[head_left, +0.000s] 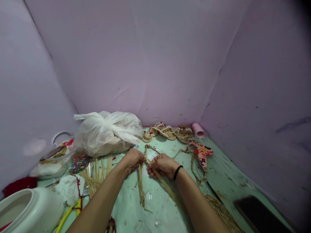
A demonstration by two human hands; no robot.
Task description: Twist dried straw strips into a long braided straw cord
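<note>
My left hand [133, 159] and my right hand [162, 165] meet over the green table [223, 174], both closed in a pinch on tan straw strips [141, 186]. One strip hangs from the left hand towards me. Another strip [167, 187] runs from the right hand diagonally under my right forearm. A braided straw cord [150, 148] loops out just beyond the fingers. A black band circles my right wrist.
A knotted white plastic bag [108, 131] sits behind the left hand. Small woven sandals [167, 131] and a pink spool [198, 130] line the back wall. Loose straw strips [97, 171], a white jar [29, 207], yellow-handled tool [70, 212], patterned cloth piece [202, 152], dark phone [259, 215].
</note>
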